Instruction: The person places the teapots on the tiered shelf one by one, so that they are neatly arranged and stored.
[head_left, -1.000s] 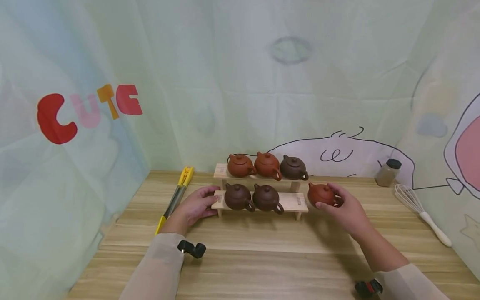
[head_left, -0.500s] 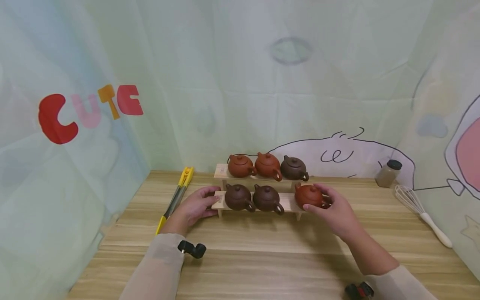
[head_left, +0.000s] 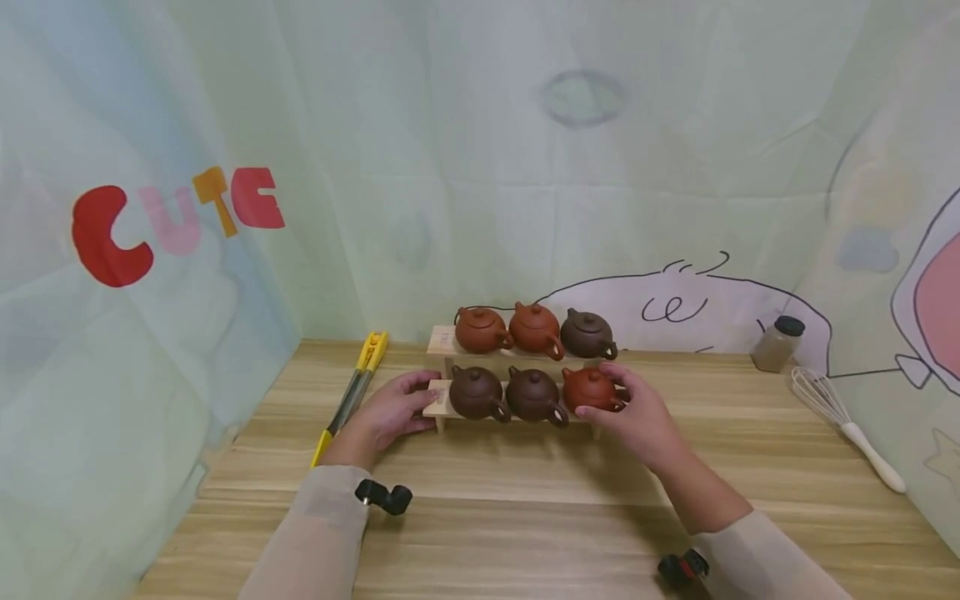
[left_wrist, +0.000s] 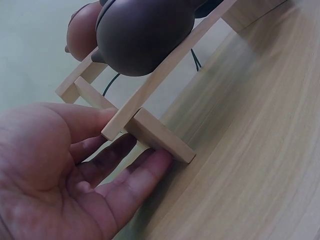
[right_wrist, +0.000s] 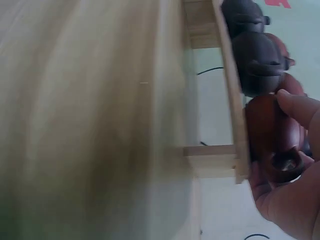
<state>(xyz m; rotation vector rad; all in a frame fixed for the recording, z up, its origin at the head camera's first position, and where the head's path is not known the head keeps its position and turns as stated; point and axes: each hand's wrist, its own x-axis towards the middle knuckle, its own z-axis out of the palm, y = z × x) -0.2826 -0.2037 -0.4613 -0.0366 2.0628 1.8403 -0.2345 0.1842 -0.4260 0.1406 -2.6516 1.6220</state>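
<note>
A two-tier wooden stand (head_left: 441,402) carries small clay teapots. My right hand (head_left: 637,417) holds a reddish-brown teapot (head_left: 589,390) at the right end of the lower tier, thumb at the front and fingers behind. In the right wrist view that teapot (right_wrist: 272,125) sits on or just over the board. Two dark brown teapots (head_left: 476,392) stand to its left on the same tier. My left hand (head_left: 396,410) grips the stand's left end. The left wrist view has its thumb on the board's end (left_wrist: 117,122) and its fingers against the leg (left_wrist: 162,135).
On the upper tier are two reddish-brown teapots (head_left: 482,331) and a dark one (head_left: 588,333). Yellow-and-grey tongs (head_left: 352,396) lie left of the stand. A black-lidded jar (head_left: 777,344) and a white-handled whisk (head_left: 847,425) are at the right of the wooden table (head_left: 480,533).
My right hand has moved left with the reddish-brown teapot, from beside the stand to over the lower tier, close to the dark teapots. The left hand has stayed in place.
</note>
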